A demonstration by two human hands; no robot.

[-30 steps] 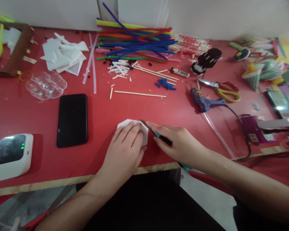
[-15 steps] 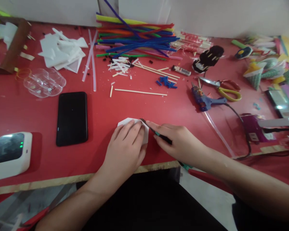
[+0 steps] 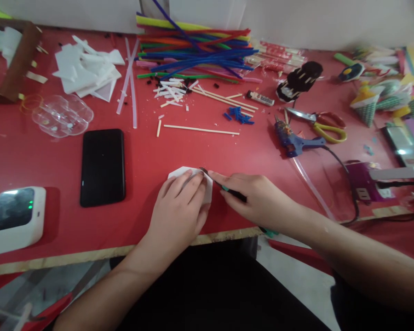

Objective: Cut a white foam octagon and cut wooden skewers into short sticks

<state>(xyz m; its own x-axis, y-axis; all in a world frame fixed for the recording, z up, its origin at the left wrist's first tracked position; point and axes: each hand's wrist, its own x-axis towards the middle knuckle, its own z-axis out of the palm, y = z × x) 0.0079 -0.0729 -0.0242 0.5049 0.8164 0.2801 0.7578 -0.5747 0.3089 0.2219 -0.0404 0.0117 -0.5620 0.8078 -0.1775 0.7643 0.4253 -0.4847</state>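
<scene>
My left hand lies flat, fingers stretched out, pressing a small white foam piece onto the red table near its front edge. My right hand is closed around a green-handled craft knife. The knife's tip touches the right edge of the white piece, just beside my left fingertips. Most of the white piece is hidden under my left hand.
A black phone lies left of my hands, a white device with a green light further left. Behind are a glue gun, scissors, wooden sticks, coloured pipe cleaners, white foam scraps and a clear plastic tray.
Both hands stay in place on the white piece with the knife at its edge. Only the view has shifted slightly.
</scene>
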